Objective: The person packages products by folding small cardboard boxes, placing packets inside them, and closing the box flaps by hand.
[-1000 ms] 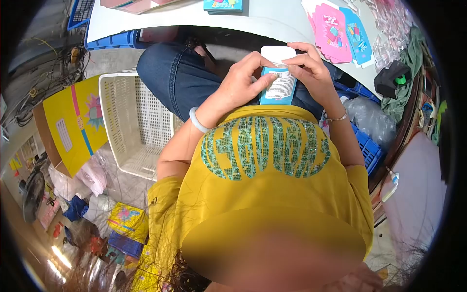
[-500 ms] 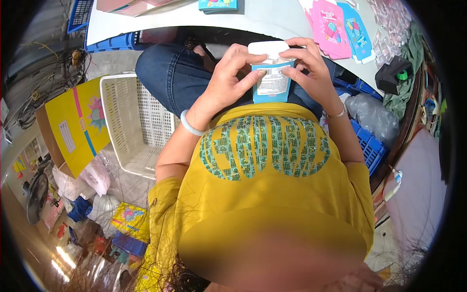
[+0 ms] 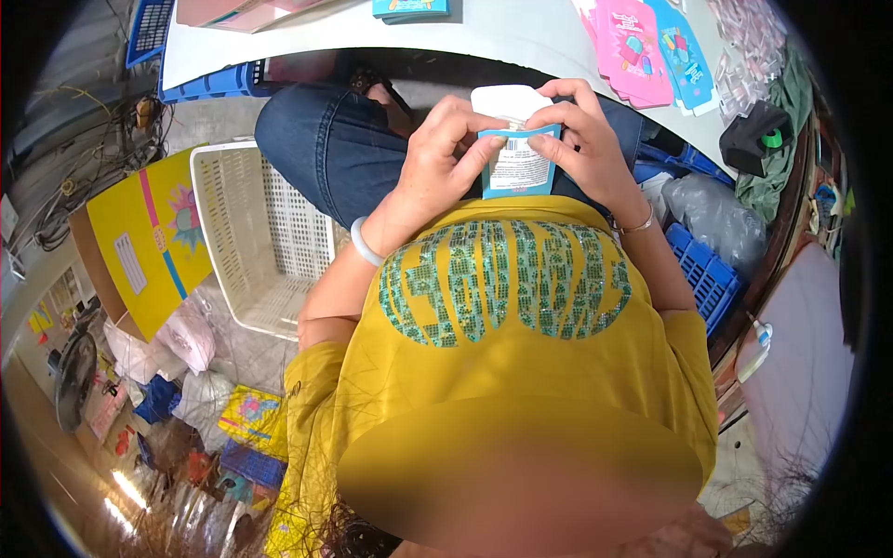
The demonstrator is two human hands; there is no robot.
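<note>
A small blue card box (image 3: 520,169) with a white printed label is held upright over my lap, its white top flap (image 3: 510,99) raised. My left hand (image 3: 448,149) pinches the box's left side, thumb on the front panel and index finger at the opening. From the other side my right hand (image 3: 584,139) grips it, thumb on the front and fingers bent over the top edge. Both sets of fingertips meet at the box mouth. What lies inside the box is hidden.
Pink cards (image 3: 635,58) and blue cards (image 3: 684,58) lie on the white table (image 3: 521,42), beside small clear-wrapped pieces (image 3: 747,37). A white basket (image 3: 265,232) and a yellow carton (image 3: 149,242) stand at left. A blue crate (image 3: 704,279) sits at right.
My fingertips have moved closer together at the box opening, and my right fingers now press over its top edge. The box stays in nearly the same place.
</note>
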